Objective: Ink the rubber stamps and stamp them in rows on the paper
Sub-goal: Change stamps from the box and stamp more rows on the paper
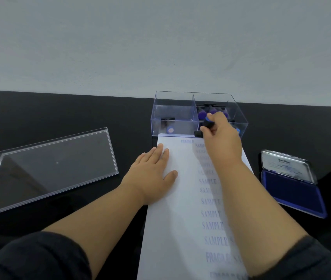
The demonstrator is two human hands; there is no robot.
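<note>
The right forearm (247, 199) hides part of the printed words on the paper (180, 219). The paper's near end runs off the bottom edge. The ink pad (294, 190) lid's lettering is too small to read.

At the centre of the frame, the long white sheet of paper (182, 209) is showing a column of pale blue-violet printed words. Above it, the clear plastic box with a blue-tinted base (180, 116) is holding purple-topped stamps (213, 113). At right, the deep blue ink pad in its silver metal lid (293, 186) is lying on the glossy black table (79, 112). The wall (160, 41) behind is looking pale grey.
</note>
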